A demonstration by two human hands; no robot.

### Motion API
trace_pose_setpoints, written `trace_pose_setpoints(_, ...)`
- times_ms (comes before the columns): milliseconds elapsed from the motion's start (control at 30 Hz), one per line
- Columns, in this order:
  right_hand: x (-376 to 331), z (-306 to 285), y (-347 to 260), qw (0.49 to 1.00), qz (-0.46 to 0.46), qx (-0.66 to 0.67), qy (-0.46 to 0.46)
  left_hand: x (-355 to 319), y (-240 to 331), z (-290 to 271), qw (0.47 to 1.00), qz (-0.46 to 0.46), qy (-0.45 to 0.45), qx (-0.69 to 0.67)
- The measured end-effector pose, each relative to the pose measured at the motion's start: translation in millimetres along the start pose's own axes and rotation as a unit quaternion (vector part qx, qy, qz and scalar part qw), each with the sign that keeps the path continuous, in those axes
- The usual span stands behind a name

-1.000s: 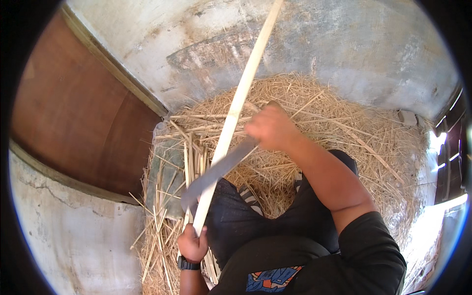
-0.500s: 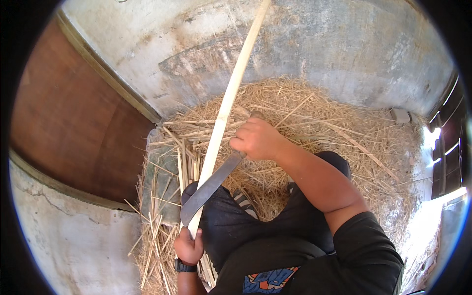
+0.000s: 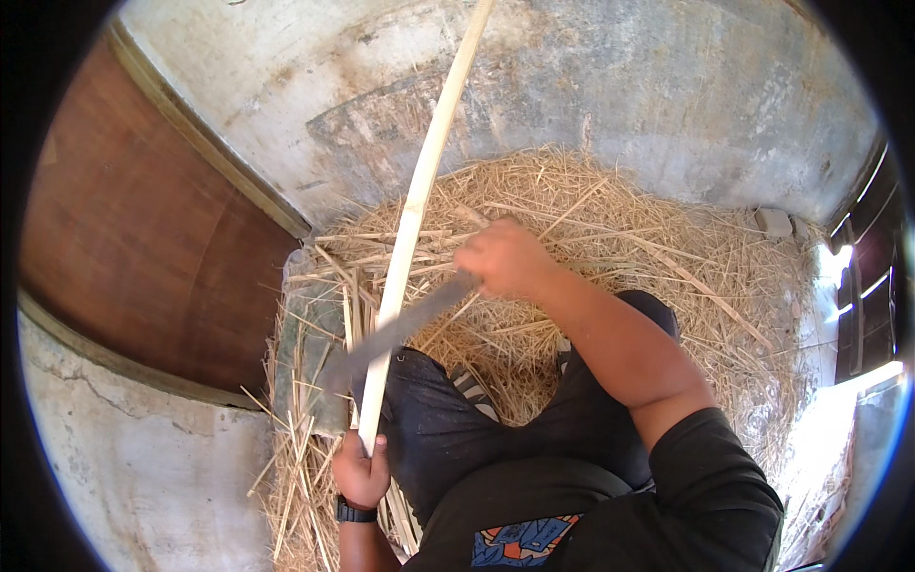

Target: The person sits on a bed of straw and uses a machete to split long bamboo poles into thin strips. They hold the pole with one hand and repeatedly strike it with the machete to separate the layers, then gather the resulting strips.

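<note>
A long pale bamboo strip (image 3: 413, 214) slants up from beside my left knee toward the wall, its far end running out of the top of the view. Its near end is gripped by my left hand (image 3: 360, 470), thumb along the strip, a dark watch on that wrist. My right hand (image 3: 505, 258) is closed around the handle of a machete (image 3: 405, 326). The dark blade, slightly smeared by motion, lies across the strip above my left hand, its tip pointing left. Whether the edge touches the strip I cannot tell.
Shavings and thin strips (image 3: 572, 205) cover the floor around my feet. More split strips (image 3: 303, 458) lie by my left leg on a greenish-grey cloth (image 3: 315, 319). A brown door panel (image 3: 152, 229) stands at left, a stained wall (image 3: 648, 105) ahead, a small block (image 3: 773, 223) at far right.
The strip's far end has swung left. The machete blade has turned flatter, its tip moving up and left, while my right hand has shifted slightly right. My left hand keeps its grip.
</note>
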State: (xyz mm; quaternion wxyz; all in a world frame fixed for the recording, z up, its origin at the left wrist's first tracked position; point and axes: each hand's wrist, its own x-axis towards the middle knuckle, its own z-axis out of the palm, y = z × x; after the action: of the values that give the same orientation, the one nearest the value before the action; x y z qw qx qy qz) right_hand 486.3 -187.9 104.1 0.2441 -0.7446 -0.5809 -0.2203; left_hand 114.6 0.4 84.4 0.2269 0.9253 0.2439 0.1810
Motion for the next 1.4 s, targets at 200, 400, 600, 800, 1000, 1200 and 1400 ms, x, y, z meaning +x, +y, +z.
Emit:
trace_pose_setpoints(200, -3, 0, 40, 0.963, 0.266, 0.049, -0.014, -10, -17, -8, 1.000, 0.006, 0.006, 0.023)
trace_pose_setpoints(400, -1, -11, 32, 0.944, 0.317, 0.095, 0.006, -15, -20, -5, 0.999, 0.021, 0.041, 0.028)
trace_pose_setpoints(600, 13, 1, -12, 0.996, -0.030, -0.042, -0.077, -5, -16, 2, 0.998, 0.025, 0.004, 0.056)
trace_pose_setpoints(800, -7, -2, 50, 0.934, 0.342, 0.089, 0.057, -16, -40, -9, 1.000, -0.003, 0.030, 0.005)
trace_pose_setpoints(1000, -11, -5, 40, 0.965, 0.248, 0.061, 0.058, -17, -28, -9, 0.997, 0.022, 0.018, 0.065)
trace_pose_setpoints(1200, 5, 8, -19, 0.994, -0.099, -0.029, 0.029, -8, -31, 3, 0.994, 0.022, 0.017, 0.101)
trace_pose_setpoints(1400, 2, -19, 22, 0.983, 0.183, 0.003, 0.001, -22, -46, -3, 0.994, 0.042, 0.062, 0.085)
